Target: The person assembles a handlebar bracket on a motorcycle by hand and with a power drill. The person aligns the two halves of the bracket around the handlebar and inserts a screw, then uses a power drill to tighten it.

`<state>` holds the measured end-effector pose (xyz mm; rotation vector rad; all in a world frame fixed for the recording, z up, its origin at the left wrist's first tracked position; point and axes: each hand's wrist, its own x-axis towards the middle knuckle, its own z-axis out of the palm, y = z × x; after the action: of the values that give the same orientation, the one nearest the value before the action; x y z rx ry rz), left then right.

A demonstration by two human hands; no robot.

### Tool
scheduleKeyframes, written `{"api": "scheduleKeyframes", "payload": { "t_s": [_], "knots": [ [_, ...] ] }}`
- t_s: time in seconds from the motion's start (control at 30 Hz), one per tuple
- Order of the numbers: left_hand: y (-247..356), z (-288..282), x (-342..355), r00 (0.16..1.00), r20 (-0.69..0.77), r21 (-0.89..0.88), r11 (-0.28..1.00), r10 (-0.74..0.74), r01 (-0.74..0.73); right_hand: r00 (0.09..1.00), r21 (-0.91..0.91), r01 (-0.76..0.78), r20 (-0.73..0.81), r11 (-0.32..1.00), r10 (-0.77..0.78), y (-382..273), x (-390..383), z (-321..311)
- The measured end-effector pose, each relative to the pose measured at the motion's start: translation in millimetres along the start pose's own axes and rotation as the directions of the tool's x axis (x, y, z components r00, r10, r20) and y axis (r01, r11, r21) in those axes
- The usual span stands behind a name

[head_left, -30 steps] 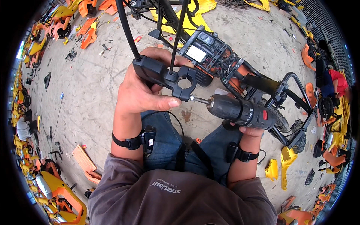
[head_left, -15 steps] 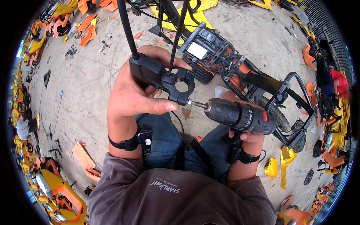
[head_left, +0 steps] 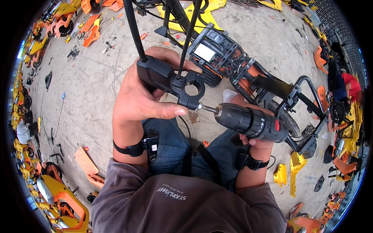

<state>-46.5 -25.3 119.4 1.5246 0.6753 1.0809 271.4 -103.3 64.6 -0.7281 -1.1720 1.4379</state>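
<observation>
Black clamp bracket (head_left: 176,83) with cables, held above the lap, left hand (head_left: 143,99) wrapped tight around it, cordless drill (head_left: 250,122) clenched in right hand (head_left: 258,143) with bit seated at its lower screw. Screw-driving step apparently under way; steady alignment needed next. Stripped scooter frame (head_left: 248,73) just beyond on concrete floor (head_left: 85,85).

Bright, even daylight, soft shadows, sharp centre, strong fisheye bending at edges.

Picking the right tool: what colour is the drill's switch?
Red, on the black drill held by the right hand; head view.
</observation>
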Motion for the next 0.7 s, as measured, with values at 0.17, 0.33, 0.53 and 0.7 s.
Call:
{"api": "scheduleKeyframes", "payload": {
  "t_s": [0.17, 0.33, 0.53, 0.7],
  "knots": [
    [-1.5, 3.6, 1.7, 1.0, -0.024, -0.003, 1.0, 0.016, -0.016, 0.998, 0.054, 0.013, -0.06, 0.998, -0.01, 10.2, -10.1, -3.0],
    [-2.5, 5.8, 1.2, 0.999, -0.033, -0.019, 1.0, 0.011, -0.011, 0.99, -0.116, -0.044, -0.137, 0.992, 0.027, 5.9, -9.5, -7.9],
    [-2.4, 6.6, 2.3, 0.999, -0.047, -0.005, 1.0, 0.025, -0.025, 0.991, -0.499, 0.057, -0.074, 0.864, -0.108, 13.5, -13.4, -26.7],
    [-2.8, 7.3, 2.0, 0.999, -0.039, -0.012, 1.0, 0.009, -0.009, 0.979, -0.518, 0.169, -0.013, 0.838, -0.206, 7.5, -2.0, -18.9]
  ]
}}
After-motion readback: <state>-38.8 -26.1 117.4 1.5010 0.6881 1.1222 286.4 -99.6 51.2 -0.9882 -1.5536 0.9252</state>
